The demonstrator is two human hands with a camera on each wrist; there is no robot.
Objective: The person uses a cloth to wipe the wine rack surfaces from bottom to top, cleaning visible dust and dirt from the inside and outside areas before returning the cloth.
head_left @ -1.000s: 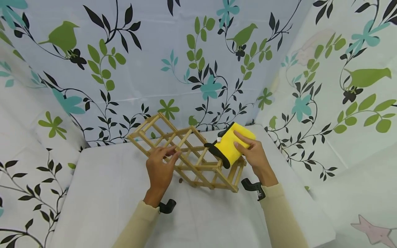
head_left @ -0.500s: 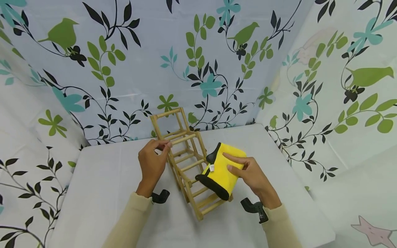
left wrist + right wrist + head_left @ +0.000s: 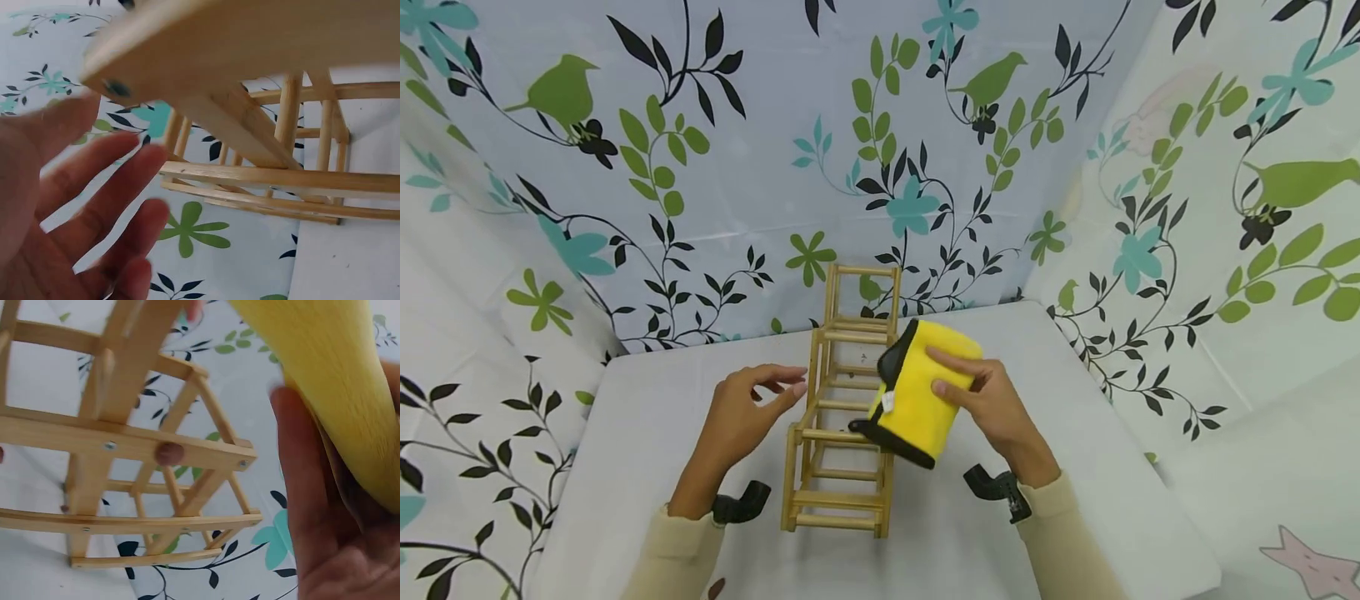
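A wooden rack with slatted tiers stands on the white table, long side toward me in the head view. Beside its left upright is my left hand, fingers loosely bent and holding nothing; whether the fingertips touch the wood I cannot tell. In the left wrist view the hand is spread below a rack bar. My right hand pinches a folded, fuzzy yellow cloth with black edging and a white tag. The cloth hangs over the rack's right side, hiding part of it. The right wrist view shows the cloth close up.
The white table lies under the rack. Patterned cloth walls with leaves and birds rise behind and at the sides. A black wrist camera sits on the left wrist, another on the right.
The rack has turned from slanting sideways to pointing toward me. My left hand has let go of its bar and drawn to the left. The right hand has brought the cloth left and lower.
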